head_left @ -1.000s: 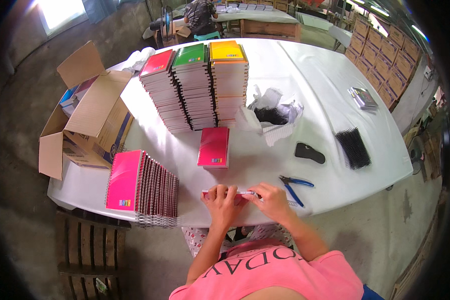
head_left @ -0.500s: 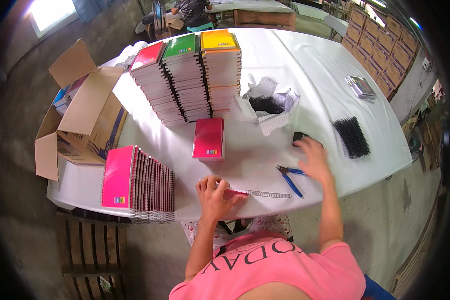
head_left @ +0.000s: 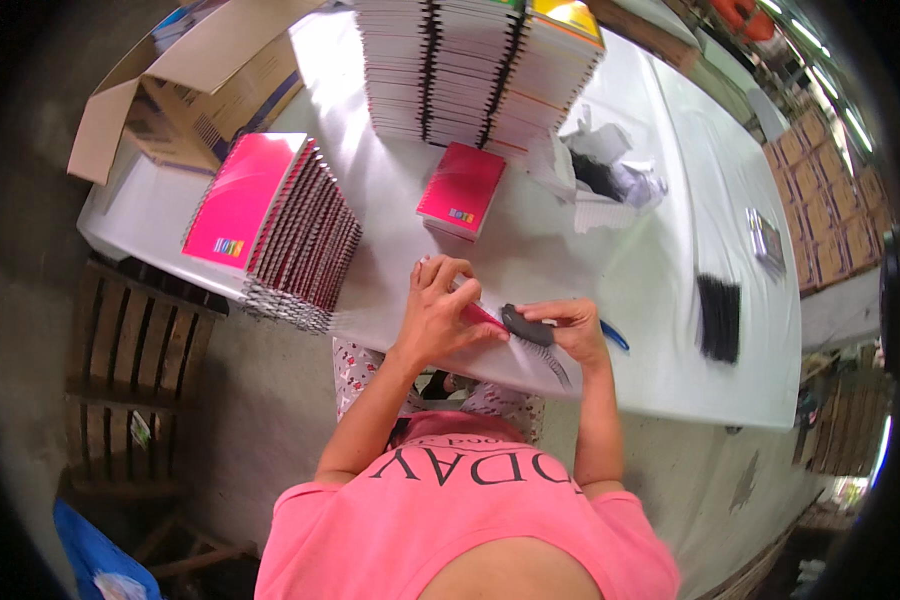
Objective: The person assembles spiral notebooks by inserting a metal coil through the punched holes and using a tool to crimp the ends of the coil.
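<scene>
My left hand (head_left: 438,312) is closed on a pink-covered notebook (head_left: 483,319), held on edge at the table's near side. A wire coil (head_left: 550,364) sticks out from the notebook's end toward the lower right. My right hand (head_left: 576,328) grips a small dark grey rounded tool (head_left: 528,325), which is against or very close to the notebook's end where the coil comes out. Whether they touch I cannot tell. A blue handle of the cutting pliers (head_left: 615,335) shows just beyond my right hand; the rest is hidden.
A stack of coiled pink notebooks (head_left: 245,200) stands left, a smaller pink stack (head_left: 462,188) ahead. Tall notebook stacks (head_left: 450,80) rise behind. An open carton (head_left: 210,110) is far left. Crumpled white wrapping (head_left: 610,195) with black coils and a bundle of black coils (head_left: 719,318) lie right.
My right hand has picked up the dark tool from the table and brought it left to the notebook's coil end. My left hand still holds the notebook. The view has shifted and tilted.
</scene>
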A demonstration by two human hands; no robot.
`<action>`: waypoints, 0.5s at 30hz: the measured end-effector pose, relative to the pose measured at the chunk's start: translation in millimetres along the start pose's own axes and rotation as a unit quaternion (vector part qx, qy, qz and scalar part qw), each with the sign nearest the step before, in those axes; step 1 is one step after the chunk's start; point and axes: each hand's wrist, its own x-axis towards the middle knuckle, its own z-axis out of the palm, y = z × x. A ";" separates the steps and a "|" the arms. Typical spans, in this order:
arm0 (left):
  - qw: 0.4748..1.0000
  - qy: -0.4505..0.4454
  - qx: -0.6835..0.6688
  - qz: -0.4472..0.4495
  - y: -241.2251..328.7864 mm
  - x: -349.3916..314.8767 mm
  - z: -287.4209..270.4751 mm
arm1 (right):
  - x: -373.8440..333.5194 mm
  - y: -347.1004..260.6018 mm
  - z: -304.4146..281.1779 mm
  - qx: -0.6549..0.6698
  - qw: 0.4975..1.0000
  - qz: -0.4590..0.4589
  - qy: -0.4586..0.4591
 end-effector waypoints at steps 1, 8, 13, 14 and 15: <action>1.000 0.003 0.002 0.001 -0.3 1.5 0.4 | 5.3 1.1 -2.5 -0.026 0.999 -0.019 0.021; 1.000 0.009 -0.012 0.007 -3.2 -3.5 -3.8 | 18.5 -17.1 -3.4 -0.173 0.984 -0.029 0.036; 1.000 0.014 -0.025 0.000 -5.8 1.8 -3.7 | 25.8 -19.2 1.6 -0.145 0.986 -0.075 -0.006; 0.999 0.012 -0.034 -0.003 -5.7 -1.7 -3.9 | 18.4 -8.2 -2.5 -0.050 0.990 -0.127 -0.017; 0.999 0.012 -0.040 -0.003 -7.0 -1.3 -3.8 | 19.2 -9.5 0.0 0.046 0.982 -0.181 -0.028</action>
